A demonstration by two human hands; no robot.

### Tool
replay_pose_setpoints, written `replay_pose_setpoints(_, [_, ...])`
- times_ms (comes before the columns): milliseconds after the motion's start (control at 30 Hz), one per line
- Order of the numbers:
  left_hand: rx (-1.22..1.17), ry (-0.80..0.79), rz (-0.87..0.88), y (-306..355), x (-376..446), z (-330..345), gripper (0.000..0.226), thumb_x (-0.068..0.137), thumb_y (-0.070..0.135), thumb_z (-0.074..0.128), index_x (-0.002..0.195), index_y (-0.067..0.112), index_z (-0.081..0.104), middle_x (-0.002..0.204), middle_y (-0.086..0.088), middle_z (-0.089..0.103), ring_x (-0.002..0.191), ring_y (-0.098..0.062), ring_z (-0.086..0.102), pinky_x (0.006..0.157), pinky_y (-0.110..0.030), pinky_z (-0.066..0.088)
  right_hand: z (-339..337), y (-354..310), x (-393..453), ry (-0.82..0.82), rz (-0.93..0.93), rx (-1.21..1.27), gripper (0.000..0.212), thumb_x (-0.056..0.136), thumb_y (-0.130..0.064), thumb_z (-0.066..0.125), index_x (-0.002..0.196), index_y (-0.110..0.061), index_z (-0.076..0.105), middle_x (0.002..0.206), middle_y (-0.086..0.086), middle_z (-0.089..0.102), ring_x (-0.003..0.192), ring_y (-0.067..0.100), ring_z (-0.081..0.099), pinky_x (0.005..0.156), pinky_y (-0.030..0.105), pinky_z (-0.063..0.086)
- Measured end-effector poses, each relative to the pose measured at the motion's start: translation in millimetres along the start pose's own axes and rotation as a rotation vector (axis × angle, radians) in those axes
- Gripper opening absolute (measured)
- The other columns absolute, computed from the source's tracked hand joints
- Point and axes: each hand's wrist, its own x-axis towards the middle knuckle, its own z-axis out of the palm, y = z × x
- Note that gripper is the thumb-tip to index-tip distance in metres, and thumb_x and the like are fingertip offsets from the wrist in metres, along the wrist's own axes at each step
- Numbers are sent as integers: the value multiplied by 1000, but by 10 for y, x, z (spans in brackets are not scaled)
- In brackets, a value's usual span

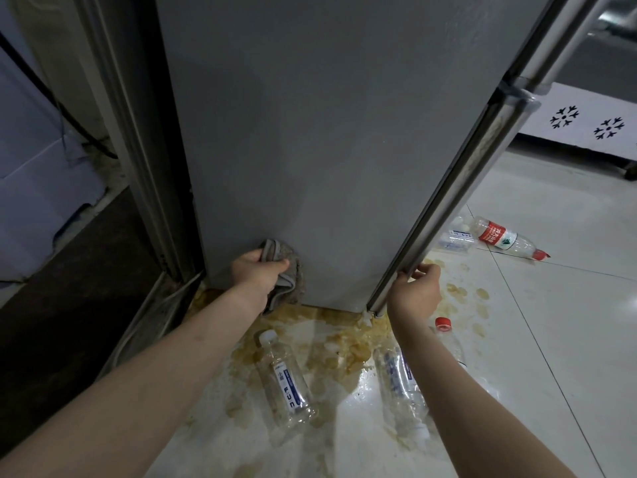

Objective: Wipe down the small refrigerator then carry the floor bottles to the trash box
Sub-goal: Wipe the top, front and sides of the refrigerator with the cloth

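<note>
Refrigerator (327, 132) fills the upper middle of the view, a tall grey cabinet with a plain matte side and silver door edges running down toward 5 o'clock. Low on that side, the left hand (256, 276) grips a bunched grey cloth (287, 270) pressed to the panel. At 4 o'clock from it, the right hand (415, 291) curls its fingers round the lower door edge (448, 208). Clear plastic bottles lie on the stained white floor (551, 339): a white-capped bottle (284, 377) at 6 o'clock, a red-labelled bottle (506, 241) at 3 o'clock.
</note>
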Motion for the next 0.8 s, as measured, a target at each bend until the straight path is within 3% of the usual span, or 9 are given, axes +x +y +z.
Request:
replay_pose_setpoints(133, [13,63,14,-3,37,-14,26,82,0,68,107,2,66,89,-7,61,75,-20,58,65,-27,45,-5,8,10,-5,-5,12,17,86,-10,55,102,-7,52,100,12,63,92,32,59,76,36,43])
replay_pose_setpoints(433, [-49,173,-18,-78,146,-131,25,82,5,69,107,2,65,92,-10,61,85,-23,58,78,-29,44,8,15,34,-13,29,32,14,84,-8,53,98,-10,51,96,12,63,88,33,60,75,41,50])
replay_pose_setpoints(567, [-36,70,-46,-112,42,99,23,81,5,70,102,13,65,89,-7,62,70,-20,60,62,-27,48,-4,1,38,-7,31,28,17,84,-5,51,101,-8,51,95,12,62,87,32,58,68,31,39])
replay_pose_setpoints(600, [-23,62,-51,-115,27,156,20,81,6,70,100,13,66,88,-7,63,71,-20,61,62,-28,50,-5,1,37,-6,34,27,17,84,-5,51,101,-8,51,95,12,62,87,32,58,68,31,39])
replay_pose_setpoints(700, [3,82,-65,-133,28,219,26,81,7,71,106,5,68,96,-11,67,88,-26,64,83,-36,54,-9,-4,26,-8,36,29,17,84,-5,51,101,-8,51,96,13,62,88,33,58,68,32,41])
replay_pose_setpoints(800, [92,77,1,-180,30,173,32,79,-2,69,110,4,67,102,-11,68,94,-27,64,81,-31,52,-21,-19,30,-10,31,37,18,85,-6,52,103,-6,52,98,14,62,91,33,58,68,31,39])
